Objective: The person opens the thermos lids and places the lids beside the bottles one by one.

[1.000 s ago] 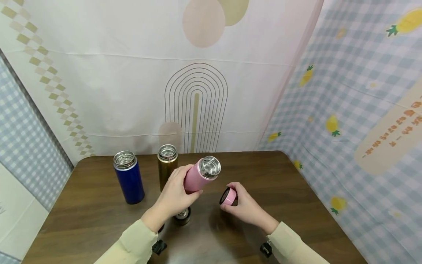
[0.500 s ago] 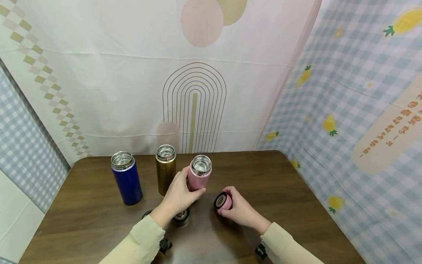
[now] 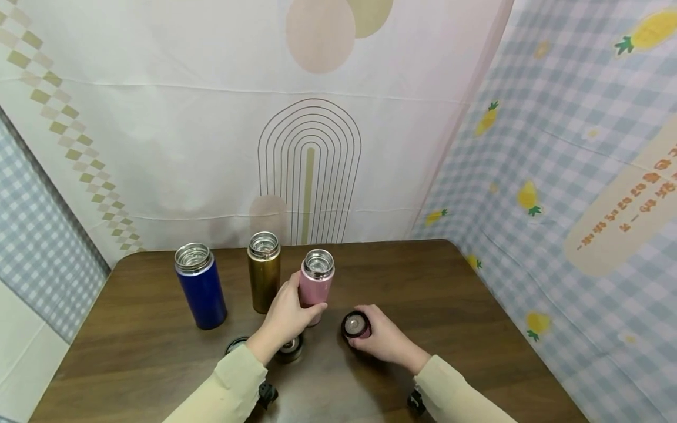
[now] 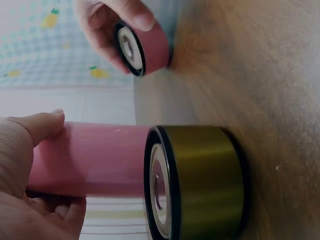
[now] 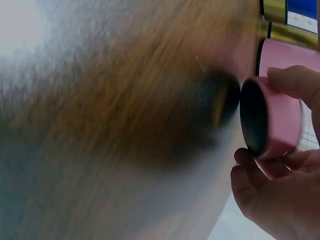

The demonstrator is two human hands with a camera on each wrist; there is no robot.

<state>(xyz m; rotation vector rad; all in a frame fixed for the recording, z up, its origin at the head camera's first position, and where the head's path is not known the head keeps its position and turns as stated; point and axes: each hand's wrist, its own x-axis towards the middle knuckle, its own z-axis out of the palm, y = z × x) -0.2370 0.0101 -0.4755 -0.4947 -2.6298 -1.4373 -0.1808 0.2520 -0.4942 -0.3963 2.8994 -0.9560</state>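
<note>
My left hand (image 3: pixel 288 311) grips a pink bottle (image 3: pixel 316 288) round its body. The bottle is upright and uncapped, with its steel mouth facing up. My right hand (image 3: pixel 385 338) pinches a pink lid (image 3: pixel 356 325) by its side, inner face up, at or just above the table; contact is unclear. In the left wrist view the pink lid (image 4: pixel 156 47) sits beyond a gold lid (image 4: pixel 210 180), which partly hides the bottle's lower end. The right wrist view shows the dark outer face of the lid (image 5: pixel 255 117) turned to the wood.
A blue bottle (image 3: pixel 203 291) and a gold bottle (image 3: pixel 264 279) stand uncapped on the brown table (image 3: pixel 449 305), left of the pink one. Another lid (image 3: pixel 235 343) lies partly behind my left sleeve. Patterned cloths (image 3: pixel 211 147) hang behind and at the sides.
My left hand has lowered the tilted pink bottle and brought it upright. My right hand has moved the pink lid slightly left and down, turning its inner face upward.
</note>
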